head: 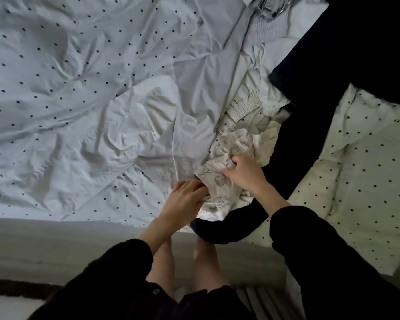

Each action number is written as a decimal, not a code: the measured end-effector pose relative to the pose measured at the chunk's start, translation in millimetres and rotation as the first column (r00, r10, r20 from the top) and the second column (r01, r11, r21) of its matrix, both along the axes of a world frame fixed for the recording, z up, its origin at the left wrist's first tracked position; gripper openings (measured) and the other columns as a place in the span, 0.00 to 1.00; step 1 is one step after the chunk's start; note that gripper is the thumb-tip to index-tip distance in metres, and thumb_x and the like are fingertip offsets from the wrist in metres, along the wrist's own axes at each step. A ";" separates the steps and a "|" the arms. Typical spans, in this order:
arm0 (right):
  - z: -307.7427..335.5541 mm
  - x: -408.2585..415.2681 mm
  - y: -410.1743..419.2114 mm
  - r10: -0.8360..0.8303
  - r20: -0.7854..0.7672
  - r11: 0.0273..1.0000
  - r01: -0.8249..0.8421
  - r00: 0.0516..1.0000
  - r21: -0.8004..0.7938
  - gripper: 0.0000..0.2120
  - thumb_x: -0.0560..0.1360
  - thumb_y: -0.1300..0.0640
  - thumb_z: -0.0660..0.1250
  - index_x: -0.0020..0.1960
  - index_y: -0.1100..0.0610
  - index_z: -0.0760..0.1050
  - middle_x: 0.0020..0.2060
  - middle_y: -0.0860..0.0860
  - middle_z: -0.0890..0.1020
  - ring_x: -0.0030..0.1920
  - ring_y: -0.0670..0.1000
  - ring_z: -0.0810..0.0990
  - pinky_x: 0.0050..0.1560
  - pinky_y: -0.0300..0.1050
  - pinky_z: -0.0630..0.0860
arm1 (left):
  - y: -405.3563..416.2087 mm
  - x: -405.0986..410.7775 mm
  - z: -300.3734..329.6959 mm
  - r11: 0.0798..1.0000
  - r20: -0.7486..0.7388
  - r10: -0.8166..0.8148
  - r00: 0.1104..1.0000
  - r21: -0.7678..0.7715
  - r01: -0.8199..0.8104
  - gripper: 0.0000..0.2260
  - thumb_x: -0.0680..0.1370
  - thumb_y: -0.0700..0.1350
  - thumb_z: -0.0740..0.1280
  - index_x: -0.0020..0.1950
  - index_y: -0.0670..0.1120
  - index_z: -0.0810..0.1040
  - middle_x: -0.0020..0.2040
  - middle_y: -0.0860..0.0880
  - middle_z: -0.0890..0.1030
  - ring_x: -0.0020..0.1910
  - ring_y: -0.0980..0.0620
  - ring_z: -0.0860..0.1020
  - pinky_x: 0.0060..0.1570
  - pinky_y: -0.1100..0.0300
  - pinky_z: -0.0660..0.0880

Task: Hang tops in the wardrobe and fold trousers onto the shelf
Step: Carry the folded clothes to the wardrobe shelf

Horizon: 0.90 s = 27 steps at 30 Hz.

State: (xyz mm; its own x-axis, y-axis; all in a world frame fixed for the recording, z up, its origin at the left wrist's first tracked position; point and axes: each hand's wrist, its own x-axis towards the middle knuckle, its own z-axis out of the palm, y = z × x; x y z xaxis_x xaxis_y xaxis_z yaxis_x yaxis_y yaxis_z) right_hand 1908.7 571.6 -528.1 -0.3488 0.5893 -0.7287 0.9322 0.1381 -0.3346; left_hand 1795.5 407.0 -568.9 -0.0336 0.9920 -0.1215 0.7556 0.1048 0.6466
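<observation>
Printed cream garment [219, 181], crumpled, type not yet determinable (top or trousers), lying at the near edge of the bed on a heap of pale clothes [252, 107]. Right hand [245, 172]: fingers curled into a fold of its cloth, gripping. Left hand [185, 199]: fingers fairly straight, resting on the hem, not clearly pinching. Black garment [293, 158] runs under and beside it; dotted duvet [79, 88] beyond. Risks, judged: black fabric snagging and lifting with it; pile dragged off the edge; a one-handed grip letting the loose cloth slip.
</observation>
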 end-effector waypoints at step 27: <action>92.8 52.7 -49.0 -0.008 -0.349 0.991 0.054 0.937 0.123 0.06 0.77 0.63 0.63 0.51 0.63 0.77 0.49 0.52 0.80 0.56 0.53 0.76 0.53 0.36 0.68 | 72.8 -32.6 109.5 0.531 0.527 0.842 0.119 -0.847 -0.011 0.08 0.70 0.25 0.62 0.43 0.36 0.74 0.39 0.44 0.76 0.37 0.50 0.74 0.38 0.62 0.74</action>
